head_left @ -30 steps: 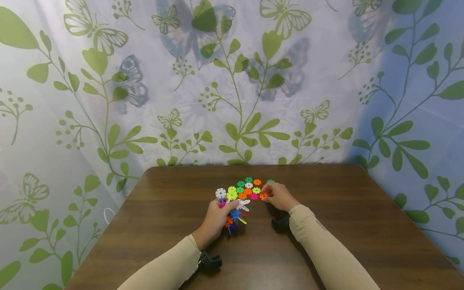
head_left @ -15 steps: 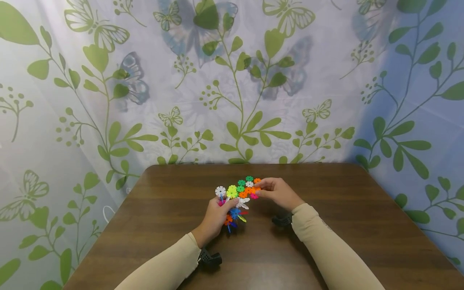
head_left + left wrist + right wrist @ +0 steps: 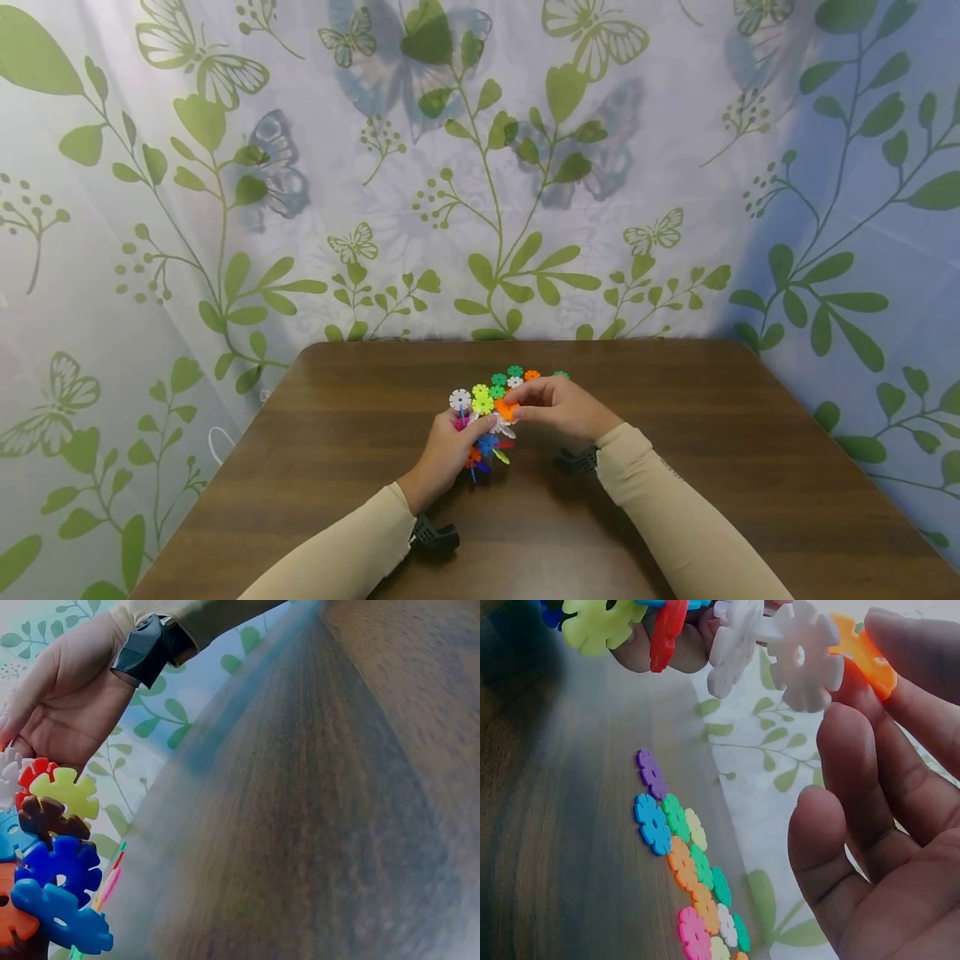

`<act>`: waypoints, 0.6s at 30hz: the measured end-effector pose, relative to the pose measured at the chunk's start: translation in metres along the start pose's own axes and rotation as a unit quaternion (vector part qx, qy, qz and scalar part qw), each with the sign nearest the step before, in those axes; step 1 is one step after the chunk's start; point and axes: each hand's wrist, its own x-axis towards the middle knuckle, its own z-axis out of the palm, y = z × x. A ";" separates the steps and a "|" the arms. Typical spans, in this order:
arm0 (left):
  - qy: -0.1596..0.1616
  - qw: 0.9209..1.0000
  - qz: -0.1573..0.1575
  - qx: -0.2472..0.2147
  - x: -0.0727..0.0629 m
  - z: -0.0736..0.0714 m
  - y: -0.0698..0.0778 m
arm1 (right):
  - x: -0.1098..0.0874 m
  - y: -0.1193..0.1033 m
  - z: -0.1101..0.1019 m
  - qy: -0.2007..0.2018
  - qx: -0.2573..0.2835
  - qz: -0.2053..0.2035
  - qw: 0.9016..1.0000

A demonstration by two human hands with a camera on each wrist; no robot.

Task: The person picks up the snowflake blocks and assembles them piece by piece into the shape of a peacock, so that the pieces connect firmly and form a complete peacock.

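Note:
My left hand [image 3: 444, 450] holds a cluster of interlocked notched plastic discs [image 3: 489, 444] above the table, the thumb lying across it. In the left wrist view, blue, brown, yellow, red and orange discs [image 3: 61, 864] stick out at various angles below the palm. My right hand [image 3: 567, 407] pinches a loose orange disc [image 3: 881, 673] between thumb and fingers. In the right wrist view that orange disc is right against a white disc [image 3: 804, 658] at the cluster's edge; whether their slots are joined I cannot tell.
Several loose notched discs lie flat on the brown table [image 3: 360, 392] beyond the hands, among them a purple disc [image 3: 651, 773], a blue disc [image 3: 653, 823] and a pink disc [image 3: 694, 934]. A leaf-patterned curtain [image 3: 420, 275] hangs behind the table.
My right hand has moved left from the loose discs to the cluster, bringing an orange disc with it. The left hand has kept nearly the same place, still holding the cluster.

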 end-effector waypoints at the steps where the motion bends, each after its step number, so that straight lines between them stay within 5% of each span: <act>1: -0.002 1.000 0.002 0.004 -0.001 0.000 0.000 | 0.000 0.000 0.000 -0.001 -0.003 -0.002 1.000; 10: -0.014 0.997 0.051 0.061 0.000 0.000 0.001 | 0.004 -0.006 0.003 -0.003 -0.077 -0.003 0.997; 18: -0.011 0.995 0.069 0.071 0.002 -0.001 -0.001 | 0.003 -0.007 0.005 0.002 -0.051 0.009 0.999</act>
